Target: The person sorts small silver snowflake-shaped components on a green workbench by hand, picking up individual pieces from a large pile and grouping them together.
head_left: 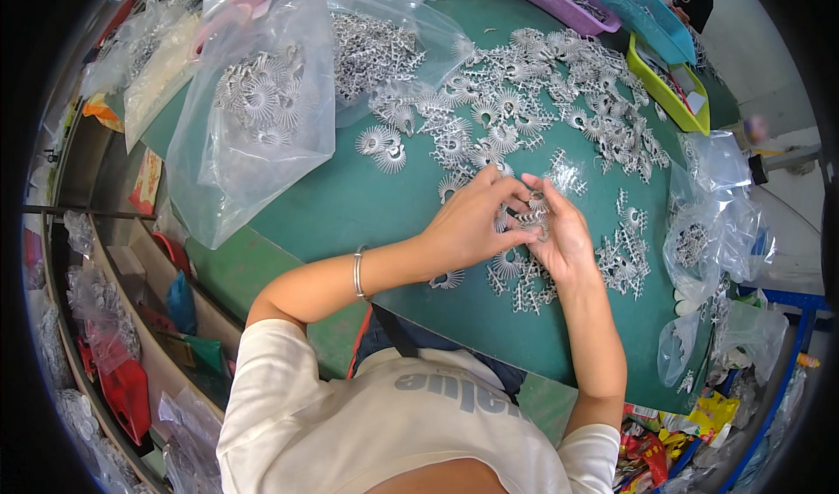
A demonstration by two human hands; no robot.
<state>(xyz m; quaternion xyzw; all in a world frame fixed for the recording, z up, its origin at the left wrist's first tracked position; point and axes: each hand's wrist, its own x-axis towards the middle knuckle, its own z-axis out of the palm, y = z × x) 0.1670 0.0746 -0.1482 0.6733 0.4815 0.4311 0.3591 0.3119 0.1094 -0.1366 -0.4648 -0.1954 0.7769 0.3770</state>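
My left hand (476,214) and my right hand (564,236) meet over the green table, fingertips pinched around a small silver metal piece with curved teeth (531,219). The left thumb and fingers close on it from one side, while the right fingers curl beneath and beside it. Parts of the piece are hidden by the fingers. Below the hands lie several silver toothed strips (527,291) and round fan-shaped pieces. Beyond them spreads a large heap of silver fan-shaped pieces (507,135). A loose cluster of these fans (384,147) lies left of the heap.
At far left stand clear plastic bags (301,144) filled with silver pieces. Purple (559,0), blue (647,17) and lime-green bins (669,87) line the far right edge. More clear bags (717,232) hang at the right. Shelving (131,293) stands left of the table (341,223).
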